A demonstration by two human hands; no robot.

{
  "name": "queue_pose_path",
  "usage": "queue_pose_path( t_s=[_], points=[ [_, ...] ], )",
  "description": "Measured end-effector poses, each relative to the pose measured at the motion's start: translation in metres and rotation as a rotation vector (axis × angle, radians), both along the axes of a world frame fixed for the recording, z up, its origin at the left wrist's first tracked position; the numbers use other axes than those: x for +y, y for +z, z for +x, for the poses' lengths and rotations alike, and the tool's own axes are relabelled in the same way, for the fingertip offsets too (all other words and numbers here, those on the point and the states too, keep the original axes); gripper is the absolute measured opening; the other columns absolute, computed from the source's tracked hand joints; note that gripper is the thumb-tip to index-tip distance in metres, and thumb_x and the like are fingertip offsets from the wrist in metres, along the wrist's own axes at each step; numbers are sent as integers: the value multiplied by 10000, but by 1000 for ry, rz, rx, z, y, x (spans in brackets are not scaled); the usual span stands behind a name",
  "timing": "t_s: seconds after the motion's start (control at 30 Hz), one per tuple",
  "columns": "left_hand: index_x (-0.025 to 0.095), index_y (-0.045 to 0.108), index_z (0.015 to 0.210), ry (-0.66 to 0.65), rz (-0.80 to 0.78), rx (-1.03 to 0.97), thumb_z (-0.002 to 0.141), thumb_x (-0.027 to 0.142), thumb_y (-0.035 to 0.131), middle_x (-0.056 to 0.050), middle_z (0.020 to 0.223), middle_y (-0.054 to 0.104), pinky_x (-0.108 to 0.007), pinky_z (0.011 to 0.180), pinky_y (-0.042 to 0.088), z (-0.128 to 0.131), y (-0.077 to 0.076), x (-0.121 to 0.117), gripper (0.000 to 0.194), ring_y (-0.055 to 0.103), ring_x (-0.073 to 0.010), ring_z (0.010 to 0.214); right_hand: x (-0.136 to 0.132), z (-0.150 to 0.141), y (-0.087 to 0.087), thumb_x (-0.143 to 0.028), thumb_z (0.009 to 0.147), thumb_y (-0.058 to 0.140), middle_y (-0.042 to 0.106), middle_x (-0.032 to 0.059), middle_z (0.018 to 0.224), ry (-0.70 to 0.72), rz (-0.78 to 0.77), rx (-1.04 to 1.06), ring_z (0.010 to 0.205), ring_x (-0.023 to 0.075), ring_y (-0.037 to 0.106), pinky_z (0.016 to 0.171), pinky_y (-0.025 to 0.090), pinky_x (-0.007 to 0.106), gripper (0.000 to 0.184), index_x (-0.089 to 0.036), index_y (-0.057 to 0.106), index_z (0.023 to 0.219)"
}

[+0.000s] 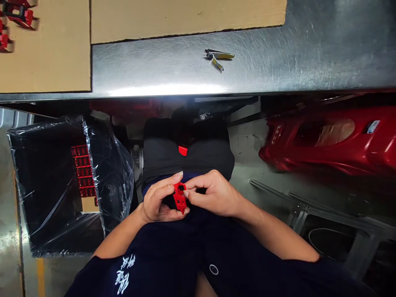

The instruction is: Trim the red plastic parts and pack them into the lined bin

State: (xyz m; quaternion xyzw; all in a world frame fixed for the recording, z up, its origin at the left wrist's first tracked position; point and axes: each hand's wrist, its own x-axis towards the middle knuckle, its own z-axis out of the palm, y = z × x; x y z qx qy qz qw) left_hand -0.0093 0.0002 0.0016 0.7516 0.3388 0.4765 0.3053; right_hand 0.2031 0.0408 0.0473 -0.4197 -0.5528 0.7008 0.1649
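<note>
Over my lap, both hands close on a small red plastic part [180,199]. My left hand [159,200] cups it from the left, thumb and fingers pinched round it. My right hand [213,193] presses its fingertips onto the part's upper right side. Another small red piece [182,150] lies on the dark cloth over my knees, just beyond my hands.
A steel table [278,53] with cardboard sheets [185,16] spans the top; a nail clipper [218,56] lies on it, and red parts [18,16] sit at its far left. A black bag-lined box [55,185] with rows of red parts [83,171] stands left. Red moulded shell [334,140] lies right.
</note>
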Motion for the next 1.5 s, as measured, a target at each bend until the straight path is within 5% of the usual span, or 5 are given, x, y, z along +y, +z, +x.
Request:
queue_pose_path(
  t_s=[0.17, 0.4, 0.73, 1.2, 1.5],
  points=[
    [187, 422, 1506, 30, -23, -30, 679, 379, 931, -209, 1358, 674, -437, 902, 669, 1, -3, -1, 990, 732, -311, 1169, 1, 3, 0, -205, 858, 584, 744, 2, 722, 12, -47, 72, 600, 118, 625, 596, 464, 216, 240, -154, 802, 943],
    [145, 426, 1505, -7, -32, -33, 642, 381, 951, -225, 1324, 688, -427, 941, 656, 5, -2, 0, 1038, 728, -315, 1176, -2, -11, -3, -267, 852, 606, 600, -13, 527, -116, 59, -128, 491, 80, 470, 519, 356, 225, 317, -155, 647, 558],
    [161, 428, 1502, -21, -45, 8, 679, 403, 926, -214, 1317, 700, -432, 906, 671, 5, 2, 1, 992, 738, -314, 1156, 3, -2, -6, -218, 783, 585, 649, -5, 593, -57, -96, -53, 545, 101, 510, 545, 379, 227, 203, -149, 741, 672],
    [145, 439, 1495, -77, -75, -20, 678, 436, 924, -221, 1303, 706, -417, 933, 664, 4, 0, -1, 994, 733, -306, 1167, 12, 6, 0, -253, 841, 477, 292, -46, 544, 132, -135, 48, 522, 77, 257, 486, 207, 255, 335, -183, 388, 526],
    [129, 448, 1485, -89, -66, -13, 638, 430, 947, -228, 1311, 701, -395, 955, 651, 3, 1, -1, 1028, 730, -307, 1171, 14, 10, -7, -273, 851, 487, 340, -55, 543, 194, -148, 109, 514, 70, 280, 487, 229, 233, 282, -158, 539, 599]
  ],
)
